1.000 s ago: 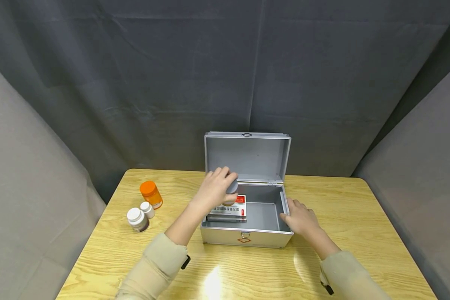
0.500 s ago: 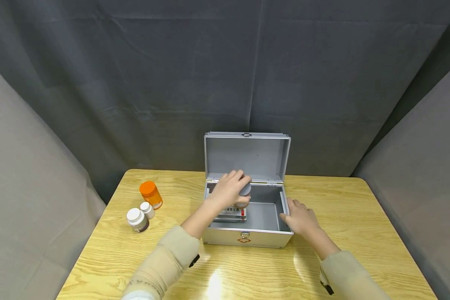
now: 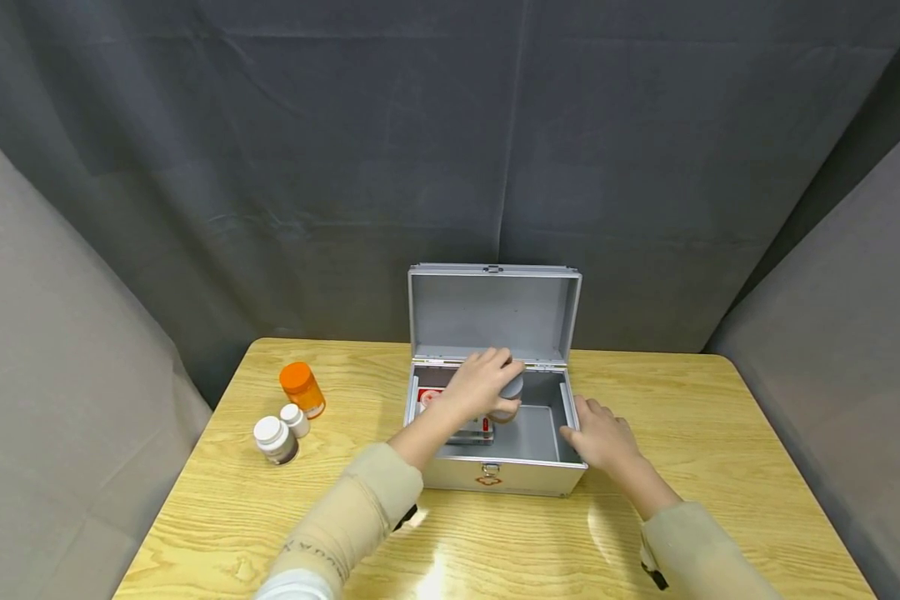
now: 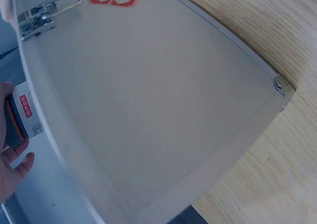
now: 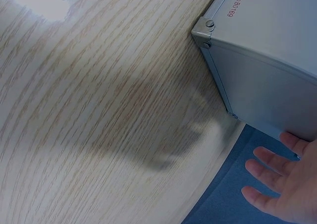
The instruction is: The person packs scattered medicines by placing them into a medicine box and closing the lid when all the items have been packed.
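The grey-lidded container point(image 3: 512, 387) is held by the left hand point(image 3: 482, 386) at the mouth of the silver case point(image 3: 525, 478), just to the right of the white-and-red packaging point(image 3: 430, 397). The container is pinched between thumb and curled fingers point(image 4: 17, 151), closed to its width. Its round lid is turned upward; since most of the body is covered, the long axis seems near upright but cannot be told surely.

Nothing loose is held by the right hand point(image 3: 603, 435): its fingers are loosely spread by the case's right wall, and the thumb is laid at the rim.

What appears to matter most is how the container is placed over the bare floor between packaging and right wall, the floor being below the left fingers. Whether the floor is touched cannot be told. The orange bottle point(image 3: 302, 389) is seen well apart, to the left on the bench point(image 3: 660, 392).
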### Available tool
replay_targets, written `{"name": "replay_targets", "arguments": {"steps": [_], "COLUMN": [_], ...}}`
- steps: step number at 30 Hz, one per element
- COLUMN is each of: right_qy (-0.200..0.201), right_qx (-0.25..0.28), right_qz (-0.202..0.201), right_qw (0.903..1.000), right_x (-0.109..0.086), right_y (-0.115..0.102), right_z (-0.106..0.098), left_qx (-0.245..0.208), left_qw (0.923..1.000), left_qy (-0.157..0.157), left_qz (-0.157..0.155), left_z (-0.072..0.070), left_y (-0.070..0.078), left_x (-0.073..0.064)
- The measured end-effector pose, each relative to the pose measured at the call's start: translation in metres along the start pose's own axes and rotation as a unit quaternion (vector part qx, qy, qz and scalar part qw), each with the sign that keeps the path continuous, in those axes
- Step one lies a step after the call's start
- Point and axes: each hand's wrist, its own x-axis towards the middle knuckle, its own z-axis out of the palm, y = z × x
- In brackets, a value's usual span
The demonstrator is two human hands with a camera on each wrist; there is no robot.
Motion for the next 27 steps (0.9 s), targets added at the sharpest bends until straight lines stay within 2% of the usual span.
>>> {"name": "replay_targets", "arguments": {"steps": [8,14,21,27], "right_qy": [-0.009,-0.006,-0.009,-0.01], "right_qx": [0.0,0.001,0.003,0.004], "right_qz": [0.005,0.005,0.005,0.007], "right_qw": [0.9999,1.0,0.9999,0.9999], "right_x": [0.001,0.001,0.002,0.002], "right_y": [0.0,0.0,0.001,0.001], "right_z": [0.0,0.0,0.001,0.002], "left_qx": [-0.01,-0.003,0.018,0.012], "left_qw": [0.9997,0.9995,0.998,0.997], "left_qy": [-0.021,-0.032,-0.06,-0.076], "left_qz": [0.008,0.005,0.006,0.002], "left_z": [0.009,0.017,0.024,0.03], "left_y": [0.003,0.003,0.003,0.004], "left_x": [0.008,0.012,0.017,0.019]}}
